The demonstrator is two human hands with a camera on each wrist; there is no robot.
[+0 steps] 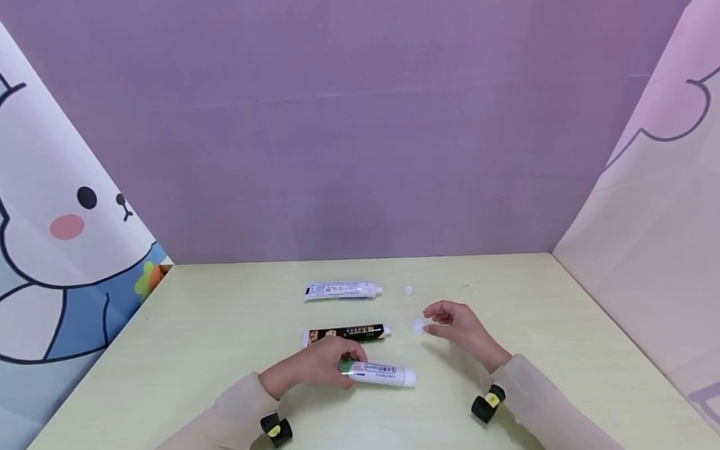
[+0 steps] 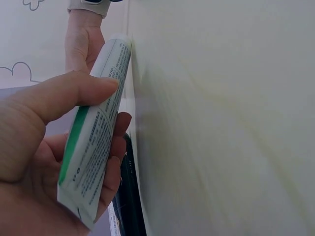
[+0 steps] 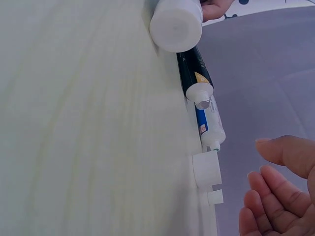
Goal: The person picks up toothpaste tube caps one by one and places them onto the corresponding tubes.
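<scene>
Presently, head view: left hand [image 1: 323,362] at lower centre, fingers and thumb wrapped round the green end of a white tube [image 1: 378,374]. Tube points right, white cap on. Its label bears bluish Chinese characters in an oval; too small to read surely. Just above it, a black tube [image 1: 360,333] with gold lettering, also Chinese, partly behind the hand. Higher, a pale tube [image 1: 340,290] with fine purplish print, illegible. Right hand [image 1: 464,328], right of centre: grasping nothing, fingers loosely bent, tips just beside a large clear-white cap [image 1: 417,326]. Small cap [image 1: 409,290] above that. Tabletop [image 1: 225,325] meets a purple wall [image 1: 360,125] along its back edge; slanting printed panels [image 1: 67,250] bound both sides. Room to move on wood left of the tubes and right of the right hand.

Left wrist view: white tube runs diagonally, left of centre, thumb across its face, fingers beneath. Green band by the crimped end; dense small lines of print, blurred. Black tube lower down, behind the fingers. Tabletop fills the right side.

Right wrist view: right hand at lower right, thumb and fingers apart, a gap between them and the large cap. Capped end of the white tube at top; bare nozzles of the other two below it. Tabletop spreads across the left.
</scene>
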